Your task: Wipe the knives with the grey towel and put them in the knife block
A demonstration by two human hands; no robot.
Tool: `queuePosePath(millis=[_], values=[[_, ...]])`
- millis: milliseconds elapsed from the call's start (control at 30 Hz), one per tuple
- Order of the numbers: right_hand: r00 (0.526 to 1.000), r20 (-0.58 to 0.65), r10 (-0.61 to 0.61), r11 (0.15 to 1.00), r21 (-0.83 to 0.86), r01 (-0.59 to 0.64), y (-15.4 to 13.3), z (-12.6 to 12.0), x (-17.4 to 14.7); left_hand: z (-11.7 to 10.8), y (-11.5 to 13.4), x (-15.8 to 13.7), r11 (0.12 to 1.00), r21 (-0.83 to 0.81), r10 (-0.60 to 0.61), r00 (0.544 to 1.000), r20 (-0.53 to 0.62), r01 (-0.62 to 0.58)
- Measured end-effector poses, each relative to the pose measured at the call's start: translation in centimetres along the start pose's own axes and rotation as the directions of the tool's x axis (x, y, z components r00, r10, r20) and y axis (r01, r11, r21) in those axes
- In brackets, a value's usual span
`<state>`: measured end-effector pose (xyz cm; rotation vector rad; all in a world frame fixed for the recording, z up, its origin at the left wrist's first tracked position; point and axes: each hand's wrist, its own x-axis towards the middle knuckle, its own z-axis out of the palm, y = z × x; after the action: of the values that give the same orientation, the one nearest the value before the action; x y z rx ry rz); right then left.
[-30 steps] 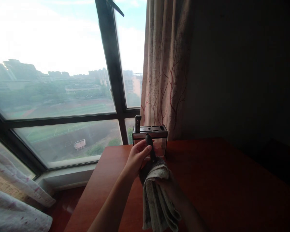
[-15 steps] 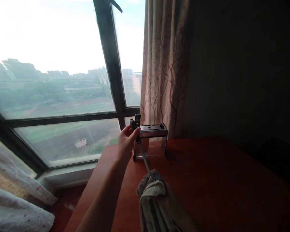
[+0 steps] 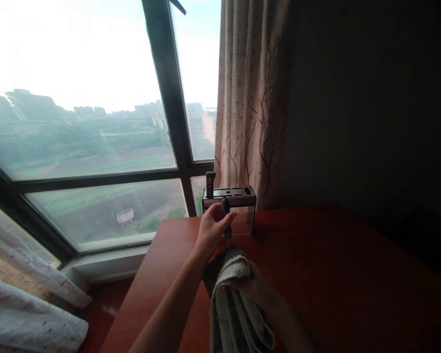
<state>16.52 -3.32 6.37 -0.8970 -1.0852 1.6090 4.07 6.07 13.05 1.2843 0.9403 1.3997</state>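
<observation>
My left hand grips the black handle of a sharpening steel, whose rod runs down into a folded grey-and-cream towel. My right hand holds that towel, wrapped around the rod. Just beyond stands a knife block with a slotted top and clear walls, and one black handle sticks up from its left end. All of this sits over a reddish wooden table.
A large window with a dark frame fills the left. A patterned curtain hangs behind the knife block. The wall to the right is dark. Pale spotted fabric lies at the lower left, below the table's left edge.
Half a second ago my left hand had drawn the steel up and left, baring its rod. Now the rod is pushed back into the towel, handle close to it.
</observation>
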Motion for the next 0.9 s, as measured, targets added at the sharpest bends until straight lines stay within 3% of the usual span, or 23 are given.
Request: queuePosePath(millis=[133,367,467,700,900], values=[[0.996,-0.09,0.021,0.992,0.123,-0.01,0.1,0.0,0.5,0.5,-1.0,-1.3,1.0,0.019,-0.007,0.998,0.064,0.006],[0.985,-0.171,0.018,0.956,0.29,0.033,3.0,-1.5,2.0,-0.6,-0.3,-2.5,0.969,-0.198,-0.106,0.969,0.222,0.151],[0.979,-0.205,0.013,0.963,0.265,0.043,3.5,-1.7,1.8,-0.9,-0.1,-2.4,0.974,-0.211,-0.049,0.985,0.167,0.085],[0.998,0.002,-0.058,0.996,0.073,0.057,3.3,-1.6,0.6,-1.4,0.5,-1.0,0.956,-0.294,-0.017,0.994,-0.106,-0.015],[0.998,-0.061,-0.021,0.994,0.106,0.028,2.7,-0.7,0.1,-1.5,-0.4,-0.9,0.975,-0.222,-0.043,0.998,-0.05,0.031]])
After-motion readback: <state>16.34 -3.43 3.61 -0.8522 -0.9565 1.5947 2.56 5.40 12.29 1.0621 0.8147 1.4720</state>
